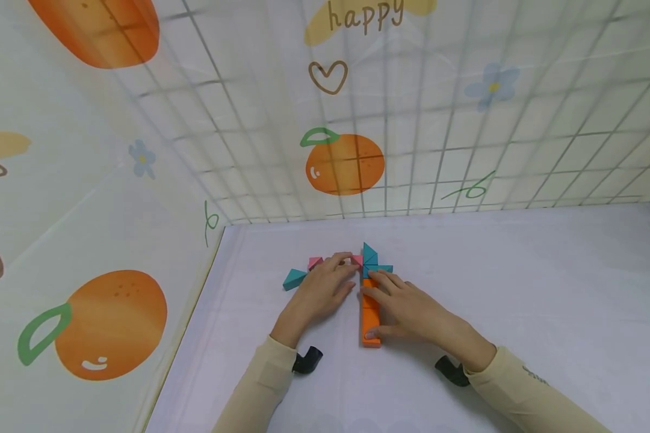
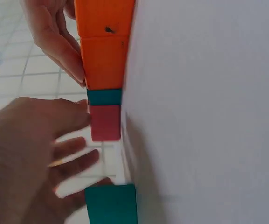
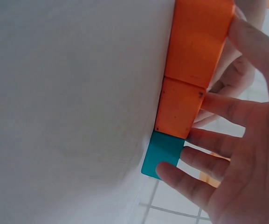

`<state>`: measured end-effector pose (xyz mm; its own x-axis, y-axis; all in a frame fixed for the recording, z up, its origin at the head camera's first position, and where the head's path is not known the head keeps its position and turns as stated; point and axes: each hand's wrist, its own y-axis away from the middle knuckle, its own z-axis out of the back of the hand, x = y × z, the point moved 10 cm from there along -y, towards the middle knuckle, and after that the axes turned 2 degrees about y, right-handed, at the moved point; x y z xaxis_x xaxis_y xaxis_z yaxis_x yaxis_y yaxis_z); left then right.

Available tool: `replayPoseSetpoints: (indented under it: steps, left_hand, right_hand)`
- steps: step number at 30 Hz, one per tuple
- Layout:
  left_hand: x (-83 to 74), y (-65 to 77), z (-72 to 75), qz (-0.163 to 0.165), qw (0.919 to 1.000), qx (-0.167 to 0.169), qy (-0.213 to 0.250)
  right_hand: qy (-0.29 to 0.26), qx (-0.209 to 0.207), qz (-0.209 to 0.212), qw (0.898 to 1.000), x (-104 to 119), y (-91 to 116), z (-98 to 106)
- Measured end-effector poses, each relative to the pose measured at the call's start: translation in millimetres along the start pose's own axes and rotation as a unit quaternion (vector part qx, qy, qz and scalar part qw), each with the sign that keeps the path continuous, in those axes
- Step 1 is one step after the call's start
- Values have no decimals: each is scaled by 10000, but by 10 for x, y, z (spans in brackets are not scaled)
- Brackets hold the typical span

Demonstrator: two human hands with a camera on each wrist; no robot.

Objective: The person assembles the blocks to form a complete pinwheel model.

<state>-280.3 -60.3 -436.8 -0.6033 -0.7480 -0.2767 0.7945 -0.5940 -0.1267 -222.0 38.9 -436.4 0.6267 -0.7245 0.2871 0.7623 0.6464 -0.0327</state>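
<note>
Orange blocks (image 1: 371, 319) lie end to end in a column, with several teal blocks (image 1: 371, 255) at its far end. My right hand (image 1: 411, 307) lies along the column's right side, fingers spread. Its thumb touches the near orange block, and its fingertips rest on the orange and teal pieces. My left hand (image 1: 322, 288) reaches over a row of pink blocks (image 2: 106, 123) left of the teal ones, fingers loosely bent. In the left wrist view its thumb tip is right at a pink block's edge. The palm hides part of the row.
A separate teal triangular block (image 1: 294, 279) lies left of my left hand, near a pink block (image 1: 315, 263). The white table (image 1: 547, 288) meets a printed curtain (image 1: 411, 120) at the back and left. Black curved mounts (image 1: 309, 361) sit at both wrists.
</note>
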Motion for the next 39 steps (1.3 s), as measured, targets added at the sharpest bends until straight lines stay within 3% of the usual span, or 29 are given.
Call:
replayPoseSetpoints:
  steps: [6, 9, 12, 15, 20, 39]
  left_hand:
    - [186, 73, 431, 17, 9972, -748, -14]
    - [394, 148, 594, 280, 9949, -961, 72]
    - [597, 216, 657, 614, 9934, -959, 97]
    - [733, 254, 632, 861, 9932, -773, 151]
    - [816, 259, 524, 944, 9942, -471, 190]
    - [821, 224, 361, 819, 9961, -322, 68]
  right_hand:
    - [-62, 22, -23, 10000, 8, 13, 17]
    - [-77, 30, -16, 10000, 14, 17, 20]
    - [-100, 52, -22, 9999, 13, 15, 14]
    - [-101, 43, -13, 9999, 12, 15, 11]
    - [-62, 3, 23, 10000, 13, 20, 9]
    - [-50, 47, -4, 10000, 8, 20, 0]
